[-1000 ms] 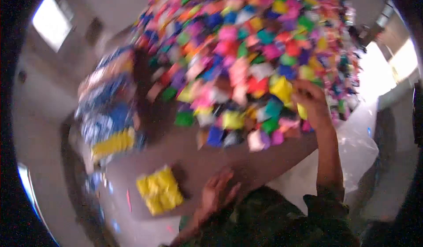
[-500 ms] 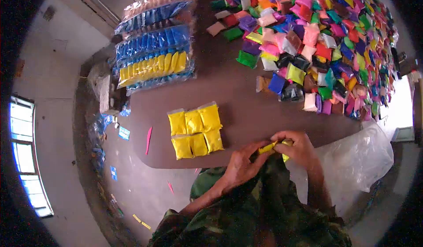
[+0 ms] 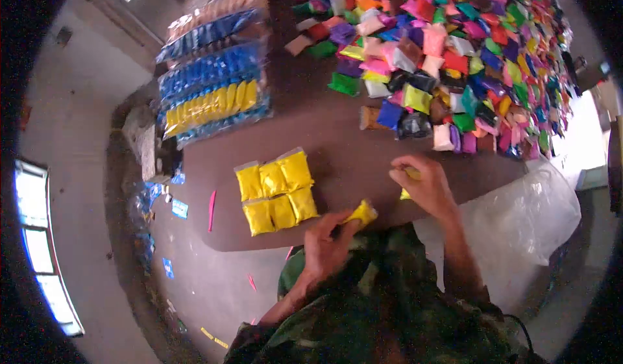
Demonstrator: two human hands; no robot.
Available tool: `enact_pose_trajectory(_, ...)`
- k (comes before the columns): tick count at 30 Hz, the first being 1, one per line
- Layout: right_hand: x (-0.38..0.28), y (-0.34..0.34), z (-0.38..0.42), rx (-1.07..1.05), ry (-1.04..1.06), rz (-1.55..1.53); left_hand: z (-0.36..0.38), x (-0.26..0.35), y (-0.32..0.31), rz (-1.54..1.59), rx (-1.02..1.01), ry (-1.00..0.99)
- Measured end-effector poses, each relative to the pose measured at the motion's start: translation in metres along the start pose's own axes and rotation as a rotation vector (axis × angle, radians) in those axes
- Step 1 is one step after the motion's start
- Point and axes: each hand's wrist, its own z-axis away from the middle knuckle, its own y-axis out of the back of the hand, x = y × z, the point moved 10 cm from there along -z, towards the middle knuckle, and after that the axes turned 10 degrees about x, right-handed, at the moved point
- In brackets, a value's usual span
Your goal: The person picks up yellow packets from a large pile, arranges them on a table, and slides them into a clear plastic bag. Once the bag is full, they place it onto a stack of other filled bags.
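My left hand (image 3: pixel 326 240), at the front edge of the table, is closed on a small yellow packet (image 3: pixel 364 213) whose clear end sticks out past the fingers. To its right and farther forward, my right hand (image 3: pixel 425 185) has its fingers curled around another yellow packet (image 3: pixel 406 194), mostly covered by the hand. Just left of my left hand, several flat yellow packets (image 3: pixel 273 177) lie side by side in two touching rows on the brown table (image 3: pixel 337 143).
A large heap of small multicoloured packets (image 3: pixel 435 42) covers the far right. Clear bags of blue, yellow and pink packets (image 3: pixel 214 65) are stacked at the far left. A pink strip (image 3: pixel 211 211) lies near the left edge; a clear plastic bag (image 3: pixel 529 218) hangs at right.
My hands have moved apart: the left toward the yellow rows with one packet, the right slightly forward with another. The view has shifted a little.
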Motion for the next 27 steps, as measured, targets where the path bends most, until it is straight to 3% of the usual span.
enact_pose_trajectory(4, -0.020, 0.004, -0.001, 0.191, 0.266, 0.329, 0.000, 0.004, 0.004, 0.114, 0.001, 0.236)
enact_pose_trajectory(8, -0.046, 0.029, 0.010, 0.406, 0.358, 0.333, -0.003, -0.003, -0.005, 0.142, -0.059, 0.299)
enact_pose_trajectory(11, -0.049, 0.040, 0.035, 0.410, 0.285, 0.175, -0.002, -0.004, -0.015, 0.368, -0.078, 0.316)
enact_pose_trajectory(14, -0.026, 0.003, 0.065, 0.170, -0.091, -0.387, -0.003, -0.003, -0.027, 0.523, -0.080, 0.369)
enact_pose_trajectory(17, 0.002, -0.053, 0.086, 0.038, -0.358, -0.691, -0.002, 0.005, -0.034, 0.555, -0.111, 0.370)
enact_pose_trajectory(20, -0.008, -0.045, 0.085, 0.053, -0.436, -0.860, -0.008, 0.020, -0.031, 0.243, -0.165, 0.199)
enact_pose_trajectory(23, -0.005, -0.040, 0.083, 0.179, -0.312, -0.822, -0.014, 0.041, -0.026, -0.078, -0.101, -0.060)
enact_pose_trajectory(27, 0.005, -0.036, 0.081, 0.175, -0.310, -0.752, -0.014, 0.020, -0.035, 0.003, -0.130, 0.032)
